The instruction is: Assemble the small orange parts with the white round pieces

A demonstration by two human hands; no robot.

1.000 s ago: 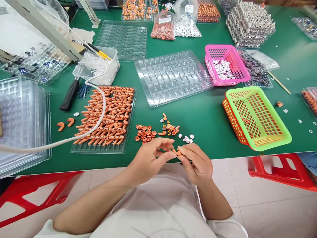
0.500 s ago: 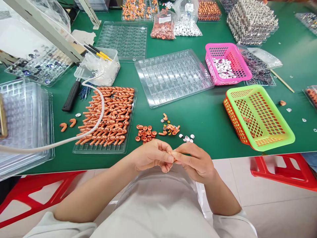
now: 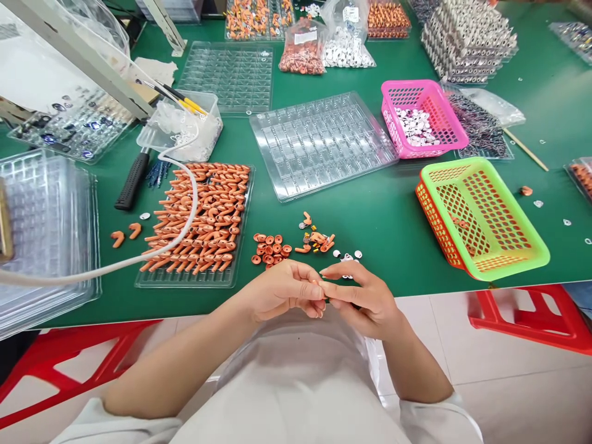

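At the table's front edge my left hand point(image 3: 291, 288) pinches a small orange piece point(image 3: 315, 282), likely an earbud shell, mostly hidden by the fingers. My right hand point(image 3: 363, 299) meets it from the other side, fingertips pressed at the same piece and its index finger lifted away. Just beyond lie several round orange caps point(image 3: 271, 249), a small pile of orange earbud stems with yellow and metal bits point(image 3: 319, 239), and several white discs point(image 3: 348, 255). To the left, a clear tray holds rows of orange earbud shells point(image 3: 198, 216).
A white cable point(image 3: 193, 203) crosses over the filled tray. An unfilled clear tray point(image 3: 324, 145) lies beyond the hands. To the right stand a green basket point(image 3: 522, 228) and a pink basket point(image 3: 388, 111) with white discs. A black-handled tool point(image 3: 132, 182) lies left.
My right index finger has lifted off the pinched piece and straightened, and the right fingers have spread a little. The left hand keeps its pinch in nearly the same place.
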